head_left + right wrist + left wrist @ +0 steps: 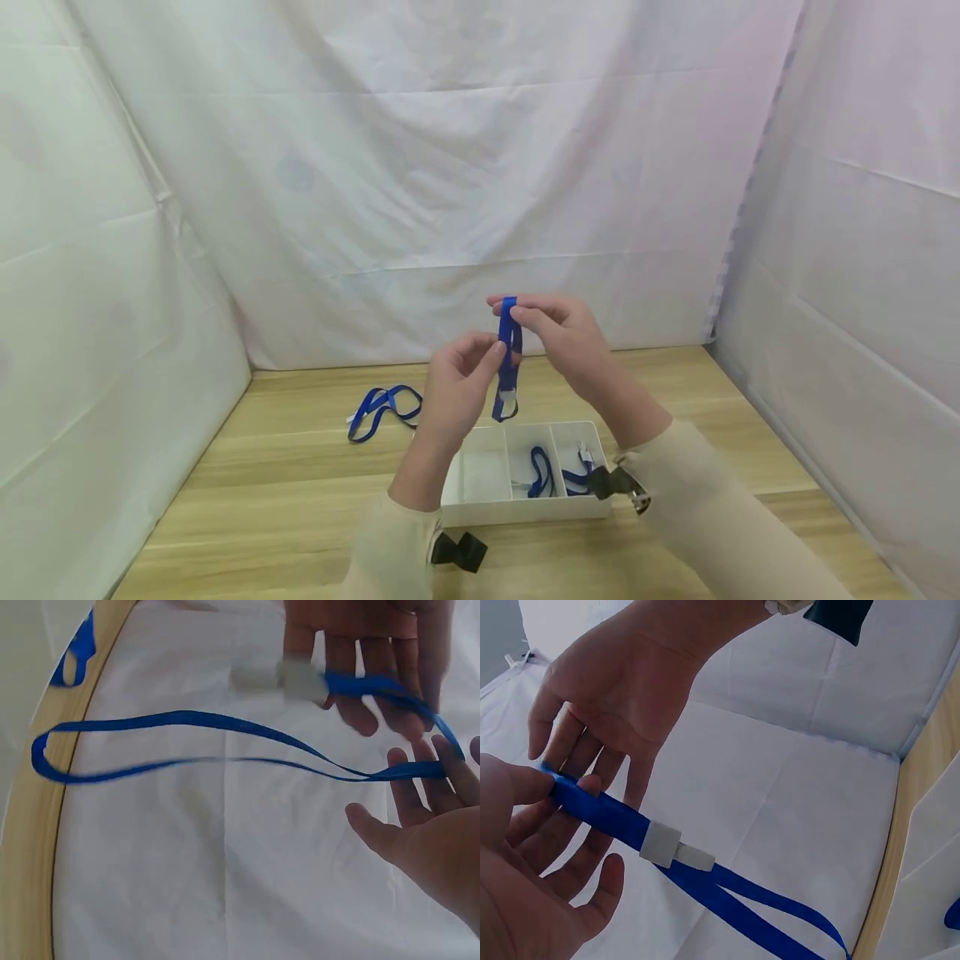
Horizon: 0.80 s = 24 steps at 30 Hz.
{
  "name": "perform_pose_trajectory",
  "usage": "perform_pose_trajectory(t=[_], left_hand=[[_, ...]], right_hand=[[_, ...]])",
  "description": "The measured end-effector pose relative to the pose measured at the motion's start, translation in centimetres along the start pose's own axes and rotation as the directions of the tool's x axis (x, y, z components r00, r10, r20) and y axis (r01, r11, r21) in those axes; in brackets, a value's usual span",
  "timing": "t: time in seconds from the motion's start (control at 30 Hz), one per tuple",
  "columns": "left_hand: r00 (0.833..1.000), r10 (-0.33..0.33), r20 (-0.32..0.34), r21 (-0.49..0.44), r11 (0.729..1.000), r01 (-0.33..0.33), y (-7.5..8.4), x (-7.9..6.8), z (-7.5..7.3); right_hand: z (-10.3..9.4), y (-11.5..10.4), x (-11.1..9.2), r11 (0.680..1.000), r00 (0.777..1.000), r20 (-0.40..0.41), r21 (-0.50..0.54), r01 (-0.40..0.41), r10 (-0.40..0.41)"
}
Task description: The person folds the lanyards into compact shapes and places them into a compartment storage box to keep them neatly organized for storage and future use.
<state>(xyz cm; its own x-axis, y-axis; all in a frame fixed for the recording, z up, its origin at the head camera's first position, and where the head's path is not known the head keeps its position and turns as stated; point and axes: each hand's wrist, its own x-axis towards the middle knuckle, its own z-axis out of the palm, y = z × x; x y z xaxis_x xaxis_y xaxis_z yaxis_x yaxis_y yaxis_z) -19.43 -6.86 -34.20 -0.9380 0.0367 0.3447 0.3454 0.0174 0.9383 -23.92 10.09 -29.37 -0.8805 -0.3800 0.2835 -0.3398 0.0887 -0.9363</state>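
A blue lanyard with a white plastic buckle hangs upright above the tray, between both hands. My right hand pinches its folded top end, thumb in front and fingers behind. Lower down, my left hand pinches the strap between thumb and fingers. Below the hands the strap falls in a long loose loop, seen sideways in the right wrist view. Under the hands stands a white divided tray. One blue lanyard lies in its middle compartment, another blue lanyard in its right one.
Left of the tray, a further blue lanyard lies loosely looped on the wooden table. White cloth hangs behind the table and on both sides. Each wrist carries a black device.
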Motion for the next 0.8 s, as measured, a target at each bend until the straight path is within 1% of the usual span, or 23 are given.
perform_pose_trajectory(t=[0.03, 0.13, 0.2, 0.3, 0.37, 0.43, 0.5, 0.6, 0.67, 0.8], left_hand=[[1.0, 0.012, -0.023, 0.039, 0.999, -0.011, 0.1, -0.3, 0.1], [0.996, 0.037, -0.085, 0.14, 0.99, -0.025, 0.1, -1.5, 0.6], [0.992, 0.046, -0.116, 0.174, 0.984, -0.026, -0.2, -2.4, 0.9], [0.989, 0.049, -0.138, 0.175, 0.984, -0.025, -0.7, -3.4, 1.4], [0.988, 0.06, -0.14, 0.167, 0.985, -0.036, -1.1, -3.8, 1.6], [0.989, 0.057, -0.135, 0.148, 0.988, -0.037, -1.5, -3.9, 1.6], [0.992, 0.053, -0.117, 0.13, 0.991, -0.037, -1.8, -4.0, 1.6], [0.995, 0.033, -0.091, 0.108, 0.994, -0.023, -2.2, -4.0, 1.5], [0.997, 0.017, -0.076, 0.113, 0.994, -0.008, -2.4, -3.8, 1.5], [0.998, -0.028, -0.055, 0.116, 0.993, 0.034, -2.3, -3.2, 1.4]], right_hand=[[0.2, 0.0, -0.4, 0.999, 1.0, -0.022, 0.034, -0.008, 0.009], [1.0, 0.3, -1.6, 0.996, 0.996, -0.084, 0.087, -0.019, 0.027], [1.6, 0.6, -2.5, 0.994, 0.992, -0.116, 0.106, -0.027, 0.04], [2.6, 1.0, -3.7, 0.986, 0.983, -0.155, 0.145, -0.078, 0.101], [3.3, 1.3, -4.2, 0.979, 0.975, -0.179, 0.178, -0.102, 0.134], [3.8, 1.6, -4.5, 0.969, 0.968, -0.195, 0.217, -0.117, 0.16], [4.3, 1.9, -4.7, 0.964, 0.966, -0.204, 0.245, -0.108, 0.16], [4.7, 2.3, -4.9, 0.965, 0.964, -0.217, 0.243, -0.099, 0.153], [4.7, 2.3, -4.9, 0.968, 0.962, -0.23, 0.234, -0.092, 0.148], [4.5, 1.8, -4.4, 0.97, 0.958, -0.253, 0.23, -0.078, 0.138]])
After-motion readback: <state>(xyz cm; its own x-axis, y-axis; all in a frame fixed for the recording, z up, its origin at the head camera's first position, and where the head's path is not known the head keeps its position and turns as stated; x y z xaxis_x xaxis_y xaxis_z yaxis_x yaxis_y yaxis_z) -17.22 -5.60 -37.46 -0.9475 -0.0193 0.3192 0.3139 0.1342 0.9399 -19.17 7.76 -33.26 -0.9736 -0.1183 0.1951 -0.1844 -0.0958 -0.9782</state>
